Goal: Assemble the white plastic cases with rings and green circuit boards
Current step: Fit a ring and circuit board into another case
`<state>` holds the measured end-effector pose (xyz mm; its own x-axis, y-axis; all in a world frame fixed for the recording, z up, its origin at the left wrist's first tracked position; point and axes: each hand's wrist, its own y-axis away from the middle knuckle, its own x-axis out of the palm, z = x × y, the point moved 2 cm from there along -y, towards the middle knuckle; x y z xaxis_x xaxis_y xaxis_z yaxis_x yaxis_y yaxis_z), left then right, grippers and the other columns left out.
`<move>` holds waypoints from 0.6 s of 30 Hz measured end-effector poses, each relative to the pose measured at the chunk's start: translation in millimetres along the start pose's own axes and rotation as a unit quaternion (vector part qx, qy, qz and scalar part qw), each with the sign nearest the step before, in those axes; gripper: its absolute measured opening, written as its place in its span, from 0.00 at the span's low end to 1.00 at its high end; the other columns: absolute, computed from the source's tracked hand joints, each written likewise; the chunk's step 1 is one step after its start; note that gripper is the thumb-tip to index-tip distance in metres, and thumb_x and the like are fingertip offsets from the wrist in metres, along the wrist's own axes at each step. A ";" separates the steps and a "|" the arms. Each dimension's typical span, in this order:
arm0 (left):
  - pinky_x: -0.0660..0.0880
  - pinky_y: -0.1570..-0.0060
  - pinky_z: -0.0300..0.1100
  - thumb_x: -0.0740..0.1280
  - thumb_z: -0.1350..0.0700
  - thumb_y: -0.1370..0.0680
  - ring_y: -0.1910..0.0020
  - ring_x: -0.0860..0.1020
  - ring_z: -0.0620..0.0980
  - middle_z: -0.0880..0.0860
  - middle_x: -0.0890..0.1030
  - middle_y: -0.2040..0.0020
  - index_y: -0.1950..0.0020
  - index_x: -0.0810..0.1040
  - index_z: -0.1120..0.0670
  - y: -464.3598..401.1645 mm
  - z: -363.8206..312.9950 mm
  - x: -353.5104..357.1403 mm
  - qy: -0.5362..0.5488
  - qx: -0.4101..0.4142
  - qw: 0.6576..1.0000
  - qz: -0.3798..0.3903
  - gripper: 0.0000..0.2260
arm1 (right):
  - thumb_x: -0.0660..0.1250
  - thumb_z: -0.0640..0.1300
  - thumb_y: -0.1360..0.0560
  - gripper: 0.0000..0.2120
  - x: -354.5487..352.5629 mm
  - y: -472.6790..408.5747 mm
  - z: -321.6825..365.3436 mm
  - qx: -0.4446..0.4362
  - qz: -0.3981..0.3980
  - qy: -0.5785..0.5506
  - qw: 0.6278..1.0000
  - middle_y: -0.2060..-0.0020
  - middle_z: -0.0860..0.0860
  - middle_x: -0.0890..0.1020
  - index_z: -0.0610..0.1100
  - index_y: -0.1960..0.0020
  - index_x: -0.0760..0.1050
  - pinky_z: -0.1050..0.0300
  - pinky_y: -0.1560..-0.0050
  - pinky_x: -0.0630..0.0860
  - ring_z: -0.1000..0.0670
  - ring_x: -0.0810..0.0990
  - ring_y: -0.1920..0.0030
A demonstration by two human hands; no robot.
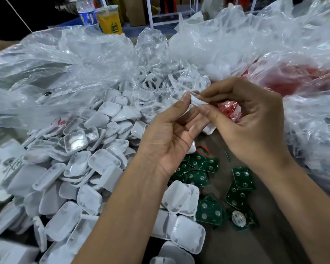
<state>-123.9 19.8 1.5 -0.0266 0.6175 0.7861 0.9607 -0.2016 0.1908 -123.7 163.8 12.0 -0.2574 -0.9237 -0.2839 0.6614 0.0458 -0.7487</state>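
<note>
1. Both hands are raised over the middle of the table, pinching one small white piece (pixel 195 101) between them. Left hand (pixel 171 136) holds it with thumb and fingers, palm up; right hand (pixel 255 121) holds it with thumb and forefinger, other fingers curled.
2. The piece's long axis runs from upper left to lower right, tilted. Fingers hide most of it, so I can't tell if it's a case half or a ring.
3. Cases (pixel 80 180): a big loose pile of white shells toward the table's left and near edges, some hollow side up, some domed side up. Too many and too overlapped to count.
4. Boards (pixel 243 178): green, scattered flat on the table under and between the forearms. About ten are visible; some are stacked and part hidden by the left wrist, so the count is rough.
5. One red ring (pixel 202 150) lies just beyond the boards, partly hidden by the left hand.
6. Clear bags (pixel 84 63) cover the far side; one at the right holds red parts (pixel 301 80), blurred by plastic.
7. Far left corner: bottle (pixel 87 12) and drink cup (pixel 111 20), tops cut off.
</note>
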 end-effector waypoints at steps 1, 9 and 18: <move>0.84 0.63 0.42 0.72 0.61 0.30 0.61 0.86 0.51 0.60 0.85 0.60 0.52 0.81 0.64 0.2 -0.3 -0.5 0.002 0.001 1.000 -0.002 0.09 | 0.78 0.40 0.25 0.07 -0.3 -0.5 0.2 -0.006 0.007 0.005 1.000 0.53 0.56 0.86 0.42 0.48 0.84 0.64 0.48 0.80 0.58 0.86 0.51; 0.85 0.57 0.44 0.71 0.62 0.27 0.57 0.87 0.54 0.62 0.86 0.57 0.57 0.85 0.66 0.9 2.2 0.9 0.005 -0.006 1.000 0.011 0.07 | 0.72 0.40 0.20 0.04 -5.3 -3.2 -2.1 0.023 0.053 -0.015 0.998 0.55 0.52 0.87 0.41 0.46 0.84 0.63 0.50 0.79 0.55 0.86 0.53; 0.84 0.49 0.50 0.70 0.64 0.27 0.50 0.86 0.61 0.66 0.82 0.49 0.51 0.82 0.68 -2.4 17.4 6.9 0.016 -0.026 0.999 0.015 0.08 | 0.79 0.39 0.27 0.04 -16.6 -10.7 -2.2 0.108 0.021 0.008 0.994 0.64 0.56 0.86 0.43 0.54 0.85 0.61 0.63 0.82 0.58 0.86 0.63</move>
<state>-121.5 37.8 -3.8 -0.0082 0.5859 0.8104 0.9459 -0.2584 0.1964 -128.0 179.5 23.4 -0.2371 -0.9161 -0.3233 0.8074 -0.0008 -0.5900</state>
